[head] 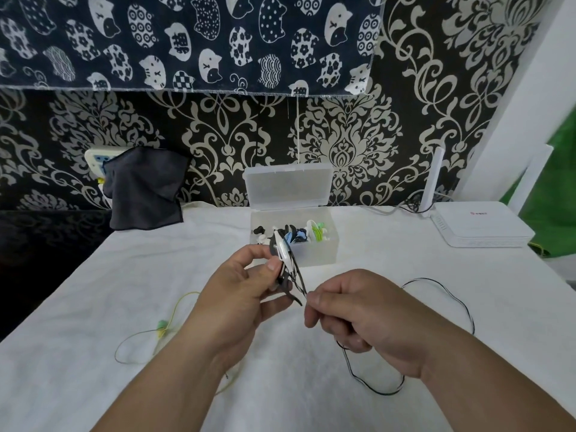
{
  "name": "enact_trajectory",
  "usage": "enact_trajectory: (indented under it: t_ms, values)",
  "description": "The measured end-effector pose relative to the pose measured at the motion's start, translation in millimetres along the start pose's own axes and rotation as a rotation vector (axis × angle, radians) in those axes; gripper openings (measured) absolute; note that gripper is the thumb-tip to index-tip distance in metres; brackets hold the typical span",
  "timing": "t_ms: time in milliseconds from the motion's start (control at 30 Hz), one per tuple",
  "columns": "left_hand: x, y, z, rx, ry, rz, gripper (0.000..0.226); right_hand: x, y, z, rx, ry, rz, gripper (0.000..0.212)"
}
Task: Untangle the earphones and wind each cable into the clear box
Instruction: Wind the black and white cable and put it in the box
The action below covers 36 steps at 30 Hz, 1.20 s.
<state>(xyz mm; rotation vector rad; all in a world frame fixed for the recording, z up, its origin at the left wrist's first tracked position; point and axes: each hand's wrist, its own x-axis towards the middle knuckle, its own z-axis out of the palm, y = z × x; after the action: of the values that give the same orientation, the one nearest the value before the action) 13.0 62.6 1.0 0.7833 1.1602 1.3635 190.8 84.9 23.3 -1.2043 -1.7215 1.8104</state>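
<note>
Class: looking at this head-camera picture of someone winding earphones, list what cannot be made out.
- Head view: coiled earphones in the clear plastic box are too small to count.
- The thin black cable disappears under the right hand.
- The yellow-green earphone cable passes behind the left hand and forearm.

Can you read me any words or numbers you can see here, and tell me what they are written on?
White router: a small red mark on its top, too blurred to read.
Cat-print cloth on the wall: some cats bear character-like marks, too small to read for sure.
Wall socket panel: blue marks, no readable text.
Clear box, the black cable and the yellow-green earphones: no writing visible.
</note>
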Motion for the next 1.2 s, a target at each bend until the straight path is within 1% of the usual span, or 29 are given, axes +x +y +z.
enact_trajectory:
  t_ms: [100, 200, 267, 333, 433, 500, 600, 733, 833, 900, 1000, 1033, 1100, 1167, 1200]
  values:
    - [-0.9, -3.0, 0.5, 0.114, -0.016, 0.036, 0.006, -3.7, -9.0, -2.8, 0.010, 0.015, -0.078, 0.032]
    - [-3.5, -3.4, 0.5, 0.190, -0.105, 0.048, 0.007, -3.6, -12.1, -14.8, 0.140, 0.139, -0.124, 0.036]
    - [-5.4, -4.4, 0.9, 0.256, -0.143, 0.059, 0.009, -4.1, -13.0, -22.1, 0.195, 0.193, -0.137, 0.035]
    - [-7.1, -6.0, 2.5, 0.307, -0.191, 0.058, 0.004, -5.0, -13.9, -24.9, 0.197, 0.190, -0.164, 0.030]
    - [-9.8, -9.0, 6.0, 0.336, -0.272, 0.026, 0.014, -5.5, -14.2, -26.3, 0.166, 0.207, -0.215, 0.027]
    - [-11.4, -9.8, 7.2, 0.301, -0.303, -0.007, 0.017, -3.8, -12.7, -28.7, 0.076, 0.289, -0.246, 0.029]
    - [-13.2, -8.7, 9.2, 0.204, -0.363, -0.069, 0.020, -1.8, -8.5, -33.7, -0.056, 0.404, -0.297, 0.021]
    - [-14.9, -5.1, 11.9, 0.119, -0.401, -0.109, 0.023, 1.4, -6.2, -31.6, -0.034, 0.427, -0.349, 0.016]
    - [-16.8, -3.7, 14.7, 0.056, -0.404, -0.122, 0.024, 4.0, -3.4, -29.9, 0.022, 0.438, -0.302, 0.019]
    - [-17.9, -2.5, 16.9, 0.016, -0.399, -0.111, 0.025, 5.8, -1.1, -29.2, 0.055, 0.429, -0.245, 0.023]
    - [-17.7, 0.1, 19.5, -0.058, -0.340, -0.060, 0.026, 6.5, 1.7, -29.3, 0.053, 0.387, -0.130, 0.031]
    - [-16.8, 1.2, 19.7, -0.078, -0.309, -0.037, 0.024, 5.5, 2.4, -28.6, 0.036, 0.335, -0.084, 0.032]
    - [-13.5, 2.3, 17.6, -0.101, -0.229, -0.008, 0.027, 2.6, 2.9, -25.5, -0.014, 0.176, -0.017, 0.035]
    - [-10.0, 2.1, 14.1, -0.117, -0.147, -0.004, 0.033, -0.1, 2.6, -21.5, -0.073, 0.017, 0.010, 0.036]
    - [-9.2, 1.8, 13.0, -0.128, -0.121, -0.007, 0.035, -1.2, 2.0, -19.6, -0.100, -0.035, 0.012, 0.035]
